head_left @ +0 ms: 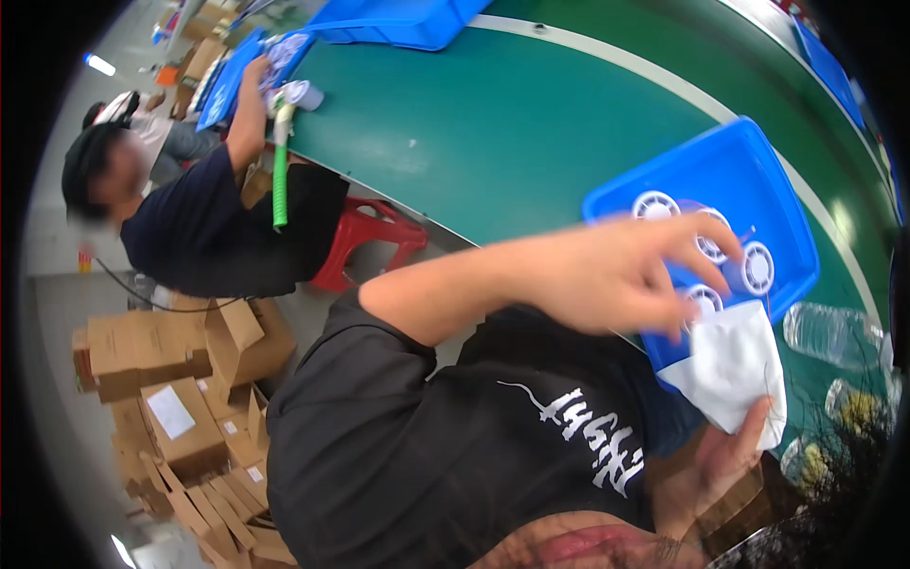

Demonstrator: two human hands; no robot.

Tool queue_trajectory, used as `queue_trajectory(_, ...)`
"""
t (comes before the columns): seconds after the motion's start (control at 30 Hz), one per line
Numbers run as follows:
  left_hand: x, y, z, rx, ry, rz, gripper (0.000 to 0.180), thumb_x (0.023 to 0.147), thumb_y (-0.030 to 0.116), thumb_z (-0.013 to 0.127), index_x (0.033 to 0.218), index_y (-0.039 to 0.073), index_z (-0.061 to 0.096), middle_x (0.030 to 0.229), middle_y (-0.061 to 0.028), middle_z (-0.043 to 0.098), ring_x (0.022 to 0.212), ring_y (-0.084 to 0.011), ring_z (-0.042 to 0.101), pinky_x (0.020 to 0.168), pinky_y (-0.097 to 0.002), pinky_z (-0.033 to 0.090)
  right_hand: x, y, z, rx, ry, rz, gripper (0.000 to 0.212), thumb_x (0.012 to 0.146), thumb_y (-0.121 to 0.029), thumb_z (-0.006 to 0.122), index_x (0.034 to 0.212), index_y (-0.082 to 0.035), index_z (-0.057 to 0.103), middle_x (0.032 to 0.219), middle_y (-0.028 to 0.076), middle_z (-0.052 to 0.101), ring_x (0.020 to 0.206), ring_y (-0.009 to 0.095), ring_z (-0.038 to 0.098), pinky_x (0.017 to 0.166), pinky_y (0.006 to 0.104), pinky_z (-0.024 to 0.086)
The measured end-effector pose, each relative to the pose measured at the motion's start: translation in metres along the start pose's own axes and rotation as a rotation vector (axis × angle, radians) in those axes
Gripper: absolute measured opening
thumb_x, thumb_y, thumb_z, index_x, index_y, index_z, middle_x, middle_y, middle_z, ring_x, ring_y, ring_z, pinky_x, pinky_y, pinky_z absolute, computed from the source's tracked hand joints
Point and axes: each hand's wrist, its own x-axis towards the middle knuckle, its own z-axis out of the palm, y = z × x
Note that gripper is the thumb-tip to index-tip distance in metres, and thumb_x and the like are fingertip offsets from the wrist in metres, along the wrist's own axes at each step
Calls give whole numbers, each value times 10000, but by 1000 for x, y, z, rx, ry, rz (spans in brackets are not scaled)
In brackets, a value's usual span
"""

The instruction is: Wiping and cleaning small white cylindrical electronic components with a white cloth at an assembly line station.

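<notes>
So the fingers of my right hand (728, 457) are gripping the lower edge of a soft white piece (735, 365), cloth or pouch, can't tell which, and it sits just above them. My left hand (607, 270) has its fingers loosely spread and open, kinda blurry, over round white parts (756, 269) in a blue tray (789, 194), with the green desk (455, 133) stretching out beyond them.
</notes>
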Motion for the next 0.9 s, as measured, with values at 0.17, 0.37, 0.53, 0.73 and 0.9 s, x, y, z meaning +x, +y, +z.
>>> queue_trajectory(0.17, -58, -23, -159, 1233, 906, -3, 340, 883, 251, 657, 1175, 82, 614, 1075, -101, 673, 957, -223, 656, 812, -352, 523, 9, -13, -17, -95, 106, 78, 573, 1010, -332, 493, 1430, 34, 360, 1400, 185, 489, 1240, 297, 529, 1052, 439, 424)
queue_trajectory(0.37, -95, 9, -138, 547, 725, -60, 283, 972, 224, 561, 1126, -7, 615, 1082, -90, 652, 966, -157, 612, 880, -290, 456, 17, 9, 2, 35, 71, 105, 471, 977, -142, 523, 1379, 70, 398, 1342, 209, 527, 1220, 324, 543, 1035, 461, 430)
queue_trajectory(0.53, -38, -32, -35, 181, -294, 11, 988, 675, 402, 867, 1426, -23, 384, 1408, -211, 488, 1294, -317, 484, 1049, -399, 394, 23, -17, 90, 157, -259, -26, 667, 904, -233, 599, 1430, 70, 322, 1369, 209, 497, 1245, 325, 514, 1030, 439, 414)
queue_trajectory(0.73, 15, -62, 42, -204, -166, 331, 656, 802, 303, 798, 1311, 0, 518, 1276, -129, 578, 1163, -247, 555, 984, -350, 430, 13, -24, 102, 272, -272, 135, 543, 951, -179, 542, 1423, 16, 356, 1341, 161, 523, 1221, 259, 530, 1001, 370, 432)
queue_trajectory(0.9, 36, -42, 56, -476, -30, -31, 724, 955, 476, 460, 1454, -27, 313, 1431, -219, 447, 1297, -323, 477, 1083, -425, 373, 4, -16, 88, 165, -202, 3, 565, 947, -126, 555, 1450, 10, 336, 1397, 127, 487, 1274, 223, 482, 1066, 361, 362)
